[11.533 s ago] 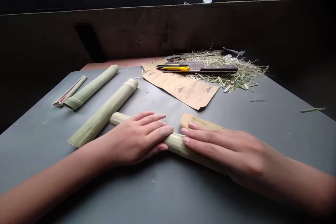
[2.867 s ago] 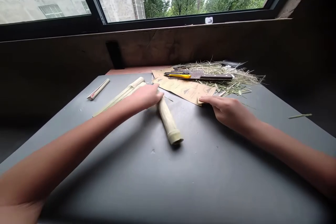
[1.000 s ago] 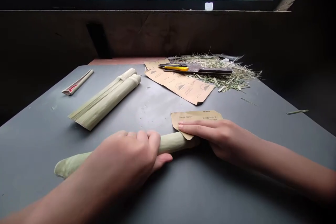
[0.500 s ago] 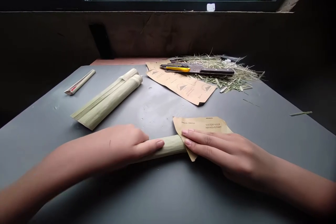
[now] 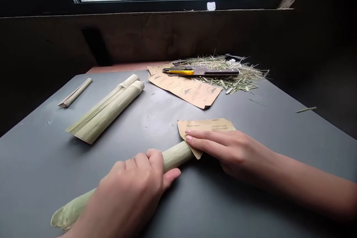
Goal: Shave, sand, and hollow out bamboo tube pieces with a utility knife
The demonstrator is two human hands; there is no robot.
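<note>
My left hand (image 5: 136, 180) is closed around the middle of a pale green bamboo piece (image 5: 177, 155), with the thumb underneath. The bamboo lies slantwise; its near end shows at the lower left beyond my wrist. At its far end, my right hand (image 5: 227, 148) holds a sheet of tan sandpaper (image 5: 205, 123) over it, fingers together and pressing the sheet down. The paper hides that tip of the bamboo, and my right thumb is out of sight.
Two split bamboo pieces (image 5: 107, 113) lie side by side at the left, near a smaller piece (image 5: 75, 94). Farther back are more sandpaper (image 5: 185, 91), a yellow utility knife (image 5: 180, 71), a dark-handled knife (image 5: 223, 71) and a heap of shavings (image 5: 245, 81). A grey table (image 5: 267, 134) carries everything.
My left hand has turned from lying over the bamboo to gripping it around. The bamboo now slants more, its near end showing at lower left. The view has shifted slightly.
</note>
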